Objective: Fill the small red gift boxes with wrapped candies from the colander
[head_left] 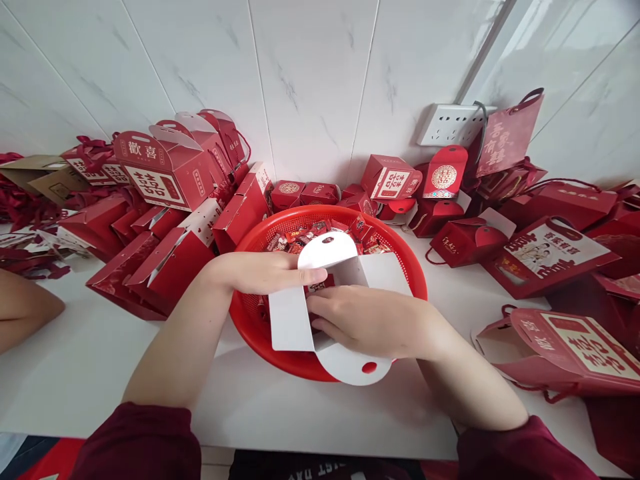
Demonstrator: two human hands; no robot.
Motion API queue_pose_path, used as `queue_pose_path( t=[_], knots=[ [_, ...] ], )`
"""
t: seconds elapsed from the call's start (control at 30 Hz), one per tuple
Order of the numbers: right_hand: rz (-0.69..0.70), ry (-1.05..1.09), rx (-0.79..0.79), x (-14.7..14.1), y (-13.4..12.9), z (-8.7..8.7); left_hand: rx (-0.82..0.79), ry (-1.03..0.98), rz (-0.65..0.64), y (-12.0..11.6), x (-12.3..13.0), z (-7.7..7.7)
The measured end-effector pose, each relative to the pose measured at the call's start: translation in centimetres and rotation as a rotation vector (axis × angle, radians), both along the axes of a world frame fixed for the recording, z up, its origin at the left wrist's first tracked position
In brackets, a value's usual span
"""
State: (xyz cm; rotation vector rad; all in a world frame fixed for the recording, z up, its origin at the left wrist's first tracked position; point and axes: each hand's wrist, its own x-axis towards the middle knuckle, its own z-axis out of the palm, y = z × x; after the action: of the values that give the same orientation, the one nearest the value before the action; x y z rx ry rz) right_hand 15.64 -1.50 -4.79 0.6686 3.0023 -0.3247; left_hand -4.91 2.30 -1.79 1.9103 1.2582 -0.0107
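Observation:
An unfolded-top gift box, white inside, is held over a red plastic basket with its flaps spread outward. My left hand is closed on the box's left and far side, its thumb lying across the base of the rounded far flap. Into the box's mouth reaches my right hand, fingers curled and their tips hidden inside. Something red with white print shows in the box near those fingers. Behind the box, wrapped red candies lie in the basket.
Red gift boxes and gift bags crowd both sides of the white table. A power strip is against the tiled wall. Another person's arm rests at the left edge.

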Motion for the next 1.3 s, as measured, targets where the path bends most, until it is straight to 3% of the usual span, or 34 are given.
queue_pose_path(
  t=[0.07, 0.13, 0.23, 0.33, 0.4, 0.47, 0.53, 0.7, 0.87, 1.03, 1.17, 1.3],
  knots=[
    [-0.058, 0.082, -0.155, 0.3, 0.0, 0.7, 0.010, -0.007, 0.046, 0.1, 0.0, -0.2],
    [-0.086, 0.216, -0.207, 1.0, 0.1, 1.5, 0.042, -0.102, 0.079, 0.6, 0.0, -0.5],
    [-0.104, 0.560, -0.077, 2.4, 0.1, 2.9, 0.065, -0.376, 0.152, 1.9, -0.3, -1.3],
    [-0.271, 0.825, 0.140, 3.9, 0.0, 4.1, 0.091, -0.597, 0.386, 3.6, -0.8, -2.0],
    [-0.383, 0.879, 0.241, 4.6, 0.1, 4.4, 0.181, -0.660, 0.542, 4.6, -1.1, -2.4],
    [-0.431, 0.862, 0.274, 4.9, 0.4, 4.4, 0.243, -0.678, 0.583, 5.1, -1.2, -2.6],
    [-0.401, 0.752, 0.226, 4.7, 0.9, 4.0, 0.230, -0.683, 0.542, 5.2, -1.2, -2.8],
    [-0.108, 0.212, -0.048, 2.2, 1.3, 1.5, 0.286, -0.585, 0.482, 5.0, -0.9, -3.3],
    [0.056, 0.000, -0.177, -0.7, -0.1, -1.1, 0.224, -0.415, 0.415, 4.4, -0.9, -3.2],
    [0.043, -0.017, -0.095, -1.0, -0.5, -1.3, 0.161, -0.474, 0.350, 3.7, -0.6, -2.9],
    [-0.057, 0.017, -0.053, -0.4, 0.2, -0.6, 0.260, -0.517, 0.362, 3.8, -0.6, -2.9],
    [-0.080, 0.118, -0.137, 0.0, 0.7, -0.4, 0.340, -0.426, 0.344, 3.9, -0.9, -2.8]
  ],
)
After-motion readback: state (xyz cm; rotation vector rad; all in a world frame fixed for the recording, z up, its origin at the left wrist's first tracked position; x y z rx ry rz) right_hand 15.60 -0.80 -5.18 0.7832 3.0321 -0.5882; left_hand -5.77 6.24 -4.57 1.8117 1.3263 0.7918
